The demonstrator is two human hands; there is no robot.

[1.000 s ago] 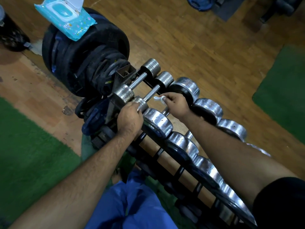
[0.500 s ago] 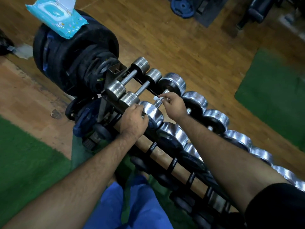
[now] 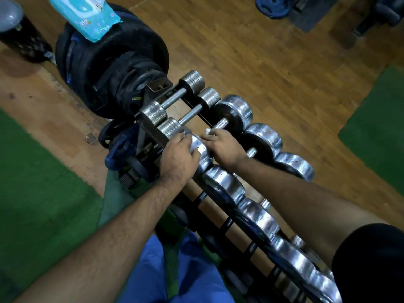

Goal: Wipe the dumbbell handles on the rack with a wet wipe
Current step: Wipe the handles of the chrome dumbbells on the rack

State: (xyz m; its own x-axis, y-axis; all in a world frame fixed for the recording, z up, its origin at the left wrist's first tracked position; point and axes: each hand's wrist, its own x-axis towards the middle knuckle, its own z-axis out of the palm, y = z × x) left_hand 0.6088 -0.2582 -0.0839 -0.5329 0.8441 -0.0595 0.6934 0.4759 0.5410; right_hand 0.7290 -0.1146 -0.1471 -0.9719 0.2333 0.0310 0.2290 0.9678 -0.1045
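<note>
Wipe (image 3: 208, 131) mostly hidden under right hand (image 3: 225, 147) — only a white scrap shows at the fingertips, against the handle (image 3: 222, 124) of the third dumbbell on the rack (image 3: 153, 136). Right fingers curl around wipe and handle; thumb not visible. Left hand (image 3: 178, 158) cups the near chrome head (image 3: 202, 153) of that dumbbell, fingers bent over its edge, covering much of it.

Count from the far end: two small dumbbells with bare handles fully visible, then larger chrome ones running toward the lower right. Near-side heads, about six can be made out; the last ones are blurred and cut by the frame edge. Far-side heads, four seen, the rest hidden behind the right forearm. Handles of the larger ones show only as short stubs.

Wipes pack (image 3: 87, 17) — one, blue, lying on stacked black plates (image 3: 113, 62), its top cut off by the frame.
</note>
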